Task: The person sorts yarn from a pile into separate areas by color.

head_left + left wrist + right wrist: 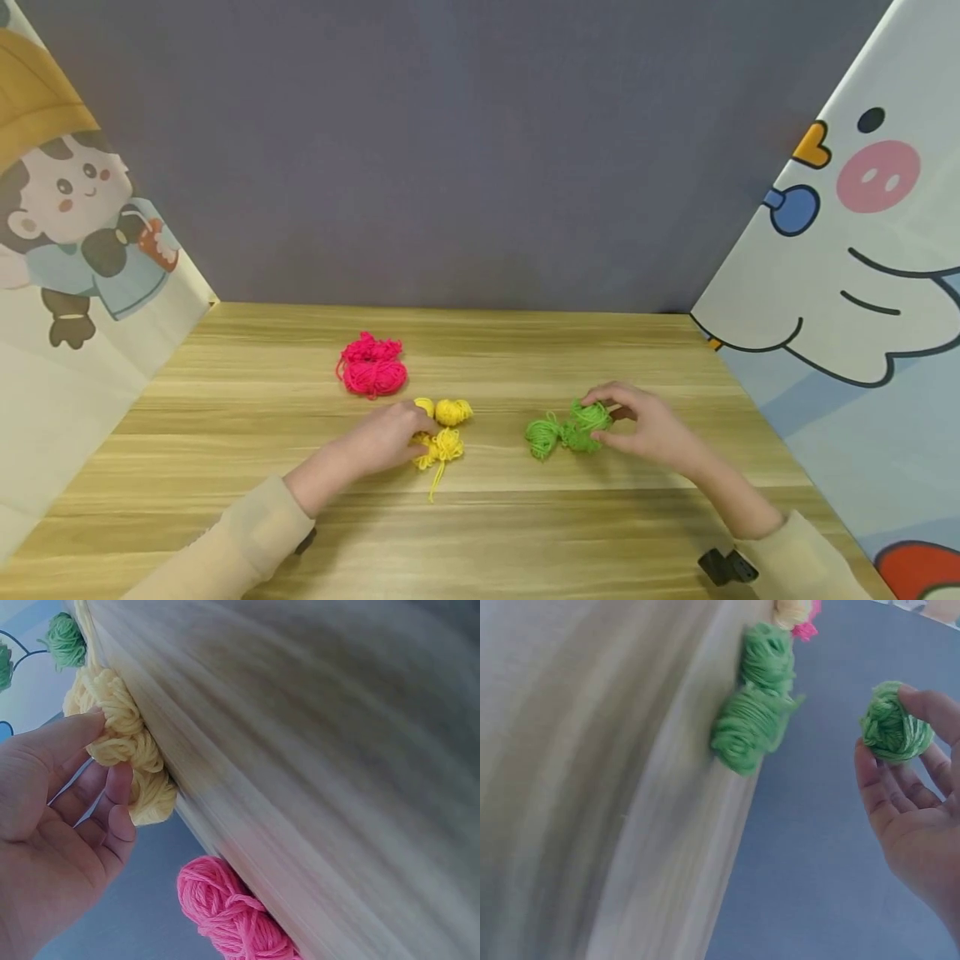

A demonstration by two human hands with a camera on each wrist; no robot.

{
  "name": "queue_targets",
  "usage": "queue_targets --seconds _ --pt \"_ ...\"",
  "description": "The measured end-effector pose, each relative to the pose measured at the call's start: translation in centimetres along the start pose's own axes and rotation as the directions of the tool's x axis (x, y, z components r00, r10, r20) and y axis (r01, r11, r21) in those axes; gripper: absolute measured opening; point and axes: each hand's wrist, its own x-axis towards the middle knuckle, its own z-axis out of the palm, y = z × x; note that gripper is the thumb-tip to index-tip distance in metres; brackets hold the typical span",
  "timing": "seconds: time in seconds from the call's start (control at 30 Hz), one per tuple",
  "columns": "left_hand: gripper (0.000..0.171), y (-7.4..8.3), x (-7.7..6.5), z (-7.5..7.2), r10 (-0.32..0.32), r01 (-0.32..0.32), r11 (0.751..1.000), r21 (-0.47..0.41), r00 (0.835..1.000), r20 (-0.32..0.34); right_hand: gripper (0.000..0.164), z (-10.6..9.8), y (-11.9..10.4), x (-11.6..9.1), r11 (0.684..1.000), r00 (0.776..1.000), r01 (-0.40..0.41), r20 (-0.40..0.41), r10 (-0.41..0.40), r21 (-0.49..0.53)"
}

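Observation:
My left hand (384,437) is at the yellow yarn on the table, its thumb and curled fingers pinching a yellow yarn ball (116,712). Beyond it lie a second yellow yarn ball (453,412) and another one partly hidden by the fingers. A loose yellow strand (437,481) trails toward the front. In my right hand (651,423), a small green yarn ball (892,729) is held between thumb and fingertips, raised off the table. Two more green yarn balls (750,727) rest on the wood just left of that hand.
Pink yarn balls (372,375) sit together at the back left of the wooden table (480,533). A grey panel (465,150) rises behind the table. Cartoon-printed panels (810,250) stand at both sides.

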Motion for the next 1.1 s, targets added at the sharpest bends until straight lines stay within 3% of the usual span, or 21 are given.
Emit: queue_targets --seconds 0.33,0.5,0.7,1.1 --pt "0.022 0.1 0.1 0.1 0.004 -0.004 1.000 0.006 1.000 0.000 0.043 2.1 0.6 -0.7 0.999 0.995 0.045 0.090 -0.043 -0.021" --pt "0.023 0.0 0.0 0.1 0.005 -0.005 1.000 0.020 1.000 -0.007 0.041 3.0 0.5 -1.1 0.996 0.990 0.026 0.141 -0.013 -0.090" --pt "0.023 0.1 0.0 0.0 0.005 -0.005 1.000 0.027 1.000 -0.008 0.041 3.8 0.4 -1.0 0.983 0.984 0.081 0.171 -0.053 -0.164" --pt "0.025 0.3 0.1 -0.4 0.003 -0.004 0.999 0.034 1.000 0.011 0.040 4.8 1.0 -1.2 0.985 0.974 0.048 0.226 -0.009 -0.168"
